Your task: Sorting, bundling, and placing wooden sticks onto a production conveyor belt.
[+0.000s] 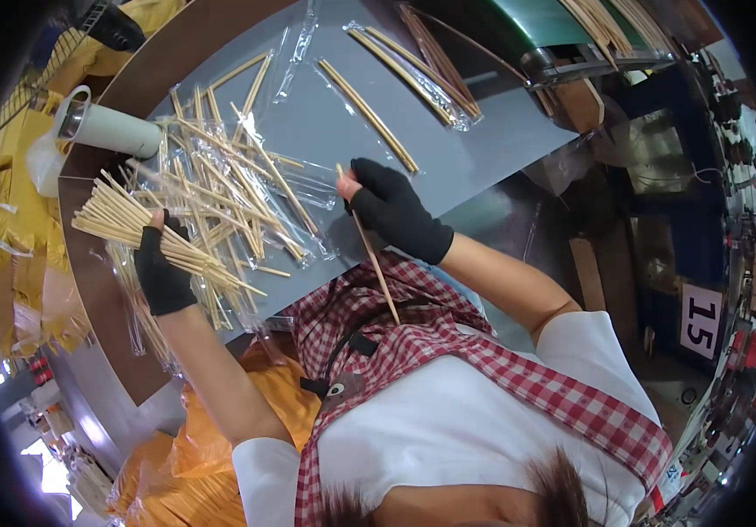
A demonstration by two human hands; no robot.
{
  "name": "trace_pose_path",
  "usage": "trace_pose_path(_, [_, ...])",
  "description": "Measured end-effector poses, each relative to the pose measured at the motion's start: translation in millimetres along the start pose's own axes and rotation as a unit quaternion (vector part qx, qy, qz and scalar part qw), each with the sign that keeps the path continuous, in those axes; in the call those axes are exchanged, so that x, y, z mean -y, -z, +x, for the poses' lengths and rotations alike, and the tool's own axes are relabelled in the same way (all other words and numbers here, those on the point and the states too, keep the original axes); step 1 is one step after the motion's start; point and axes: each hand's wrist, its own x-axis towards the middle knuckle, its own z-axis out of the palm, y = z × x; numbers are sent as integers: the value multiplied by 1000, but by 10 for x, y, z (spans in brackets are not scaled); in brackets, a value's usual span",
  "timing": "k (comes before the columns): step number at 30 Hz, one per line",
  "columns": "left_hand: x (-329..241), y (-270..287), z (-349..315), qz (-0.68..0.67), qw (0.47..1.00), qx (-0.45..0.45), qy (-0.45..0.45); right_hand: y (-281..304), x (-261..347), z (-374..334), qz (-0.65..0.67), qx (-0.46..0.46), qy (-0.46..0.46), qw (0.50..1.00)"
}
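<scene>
My left hand (164, 274), in a black fingerless glove, is closed round a thick bundle of pale wooden chopsticks (119, 218) at the table's left side. My right hand (397, 211), gloved the same way, pinches one chopstick (377, 270) near its upper end; it slants down in front of the checked apron. Between the hands spreads a loose heap of chopsticks (220, 180), many in clear plastic sleeves. Beyond my right hand, a pair of chopsticks (369, 114) and another sleeved pair (404, 75) rest on the grey table (492, 167).
A white cylinder (123, 132) lies at the heap's far left. Darker brown sticks (439, 57) lie at the back, near a green machine belt (540, 22) carrying more sticks. Raised brown edging (97, 299) runs along the table's left. An orange bag (211, 439) sits below my left forearm.
</scene>
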Motion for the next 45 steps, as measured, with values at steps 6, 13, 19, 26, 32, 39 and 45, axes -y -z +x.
trace_pose_path(6, [-162, -281, -443, -78, 997, -12, 23, 5, -10, 105, 37, -16, -38, 998])
trace_pose_path(13, [338, -929, -1391, -9, 974, 117, 192, -422, 485, 226, 86, 51, -42, 994])
trace_pose_path(19, [592, -959, -1705, -111, 961, 132, 217, -79, 317, 260, -43, 63, -14, 997])
trace_pose_path(26, [648, -717, -2065, -114, 959, 151, 211, 939, -90, 678, -562, -166, 91, 805])
trace_pose_path(32, [509, -862, -1772, -106, 979, 138, 109, 1242, -166, 816, -541, -113, 8, 833])
trace_pose_path(39, [432, -1235, -1090, -33, 990, 117, 64, 1073, 173, 386, 133, 92, -178, 971])
trace_pose_path(45, [411, -1789, -520, 12, 986, 155, 68, 718, 483, 130, 135, 154, -172, 963])
